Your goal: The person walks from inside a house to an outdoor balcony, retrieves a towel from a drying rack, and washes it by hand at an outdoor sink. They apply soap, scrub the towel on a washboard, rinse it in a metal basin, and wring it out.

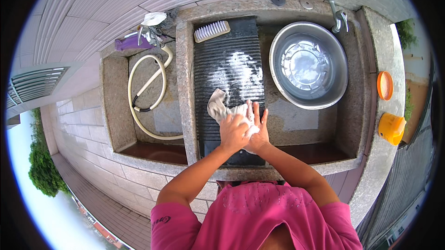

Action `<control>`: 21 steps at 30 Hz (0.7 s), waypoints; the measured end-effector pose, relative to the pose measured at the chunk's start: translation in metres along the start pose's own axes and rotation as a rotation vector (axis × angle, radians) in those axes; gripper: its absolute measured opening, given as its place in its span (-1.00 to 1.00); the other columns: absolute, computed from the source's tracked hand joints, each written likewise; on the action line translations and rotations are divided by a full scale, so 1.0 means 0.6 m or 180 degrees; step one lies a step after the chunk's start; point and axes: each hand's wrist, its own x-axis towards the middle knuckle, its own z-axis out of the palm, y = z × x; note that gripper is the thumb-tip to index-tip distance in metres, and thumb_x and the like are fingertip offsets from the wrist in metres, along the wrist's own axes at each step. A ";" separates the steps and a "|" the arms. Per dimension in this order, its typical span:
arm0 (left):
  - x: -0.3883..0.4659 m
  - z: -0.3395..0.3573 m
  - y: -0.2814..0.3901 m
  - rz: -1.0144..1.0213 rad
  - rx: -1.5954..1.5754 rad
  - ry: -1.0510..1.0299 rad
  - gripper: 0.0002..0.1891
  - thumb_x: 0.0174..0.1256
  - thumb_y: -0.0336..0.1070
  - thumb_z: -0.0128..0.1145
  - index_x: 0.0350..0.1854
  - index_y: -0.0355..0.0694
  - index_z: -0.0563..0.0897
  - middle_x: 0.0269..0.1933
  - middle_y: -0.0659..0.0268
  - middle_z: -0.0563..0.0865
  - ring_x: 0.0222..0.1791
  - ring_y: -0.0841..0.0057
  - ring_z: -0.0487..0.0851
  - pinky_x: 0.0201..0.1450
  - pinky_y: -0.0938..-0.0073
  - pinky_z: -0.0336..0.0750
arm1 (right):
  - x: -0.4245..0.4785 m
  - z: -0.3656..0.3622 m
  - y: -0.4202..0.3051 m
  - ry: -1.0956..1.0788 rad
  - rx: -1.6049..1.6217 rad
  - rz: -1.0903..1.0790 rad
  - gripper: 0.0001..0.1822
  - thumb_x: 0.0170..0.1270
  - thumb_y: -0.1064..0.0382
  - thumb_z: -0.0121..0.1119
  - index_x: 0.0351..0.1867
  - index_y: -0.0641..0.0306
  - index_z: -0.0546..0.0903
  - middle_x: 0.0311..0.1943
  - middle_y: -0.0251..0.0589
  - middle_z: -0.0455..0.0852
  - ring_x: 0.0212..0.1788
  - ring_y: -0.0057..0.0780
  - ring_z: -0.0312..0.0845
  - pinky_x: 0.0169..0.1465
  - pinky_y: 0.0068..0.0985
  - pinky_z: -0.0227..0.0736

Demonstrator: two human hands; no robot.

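Observation:
Both hands are on a wet, off-white cloth (pixel 217 105) bunched near the front of a dark ribbed washboard (pixel 205 86). My left hand (pixel 234 133) has its fingers curled over the cloth and grips it. Beside it, my right hand (pixel 259 130) has its fingers extended and spread, with soapy fabric against the palm side. White suds (pixel 243 72) cover the ridges beyond the hands. Part of the cloth is hidden under the hands. A scrub brush (pixel 212 31) with pale bristles lies bristles up at the washboard's far end.
A metal basin (pixel 273 72) of water stands in the right stone sink, below a tap (pixel 336 15). The left sink holds a coiled cream hose (pixel 130 97) beside a purple packet (pixel 130 43). An orange lid (pixel 379 85) and a yellow tub (pixel 386 128) sit on the right ledge.

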 end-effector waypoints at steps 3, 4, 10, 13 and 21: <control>0.053 0.017 -0.048 0.0363 0.0601 0.0424 -0.89 -0.12 -0.25 0.31 -0.48 -0.08 0.72 -0.16 0.36 0.65 -0.15 0.31 0.56 -0.20 0.27 0.50 | 0.001 0.014 0.002 0.0079 0.0126 0.0047 -0.07 0.28 -0.31 -0.19 0.46 0.42 0.05 0.50 0.18 -0.14 0.52 0.25 -0.42 0.38 0.32 -0.43; 0.103 0.025 -0.059 0.0129 0.0721 0.0377 -0.89 -0.10 -0.24 0.31 -0.49 -0.09 0.72 -0.18 0.36 0.64 -0.14 0.30 0.56 -0.17 0.27 0.50 | -0.006 0.007 -0.001 0.0066 0.0195 0.0016 -0.08 0.29 -0.30 -0.19 0.45 0.44 0.06 0.49 0.20 -0.12 0.52 0.25 -0.42 0.38 0.33 -0.42; 0.283 0.018 -0.095 -0.1111 0.0791 0.1447 -0.75 -0.03 -0.10 0.36 -0.39 -0.13 0.67 -0.15 0.35 0.56 -0.07 0.22 0.50 -0.06 0.08 0.40 | -0.007 0.006 -0.007 0.0436 0.0424 -0.0105 -0.08 0.30 -0.29 -0.19 0.43 0.48 0.08 0.47 0.17 -0.02 0.51 0.28 -0.39 0.37 0.34 -0.42; 0.203 0.002 -0.053 -0.0983 0.0383 0.0549 -0.75 -0.05 -0.11 0.38 -0.42 -0.13 0.64 -0.10 0.29 0.54 -0.10 0.20 0.47 -0.05 0.08 0.38 | -0.002 0.015 0.004 0.0407 0.0290 -0.0131 -0.10 0.29 -0.31 -0.18 0.47 0.34 0.06 0.49 0.13 -0.07 0.51 0.28 -0.40 0.37 0.34 -0.44; 0.131 0.022 -0.046 -0.0406 0.0694 -0.0104 -0.78 -0.14 -0.22 0.38 -0.41 -0.16 0.72 -0.12 0.27 0.64 -0.10 0.24 0.59 -0.15 0.26 0.50 | -0.006 0.000 0.001 0.0105 0.0307 -0.0021 -0.07 0.28 -0.36 -0.20 0.49 0.29 0.04 0.50 0.16 -0.13 0.52 0.23 -0.42 0.37 0.32 -0.43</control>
